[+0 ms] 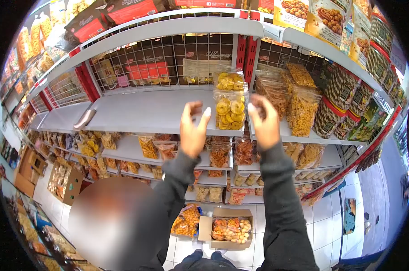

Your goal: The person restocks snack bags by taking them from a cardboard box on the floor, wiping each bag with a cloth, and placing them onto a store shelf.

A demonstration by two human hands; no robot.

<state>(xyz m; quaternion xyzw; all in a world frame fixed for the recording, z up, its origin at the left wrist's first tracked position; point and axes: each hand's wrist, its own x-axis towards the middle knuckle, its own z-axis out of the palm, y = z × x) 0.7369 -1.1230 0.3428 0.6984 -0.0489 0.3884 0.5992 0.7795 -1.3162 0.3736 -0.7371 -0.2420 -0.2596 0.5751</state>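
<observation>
Patterned, red-lidded jars (342, 88) stand beside green packages (369, 122).

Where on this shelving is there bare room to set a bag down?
Widest: the grey shelf, between the small tan object and the yellow chip bags; a smaller patch lies left of that object. Crowded: beyond the right hand, with snack bags and patterned jars.

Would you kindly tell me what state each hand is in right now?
Left hand: open, holding nothing.
Right hand: open, beside the bagged yellow chips; contact can't be told.
</observation>
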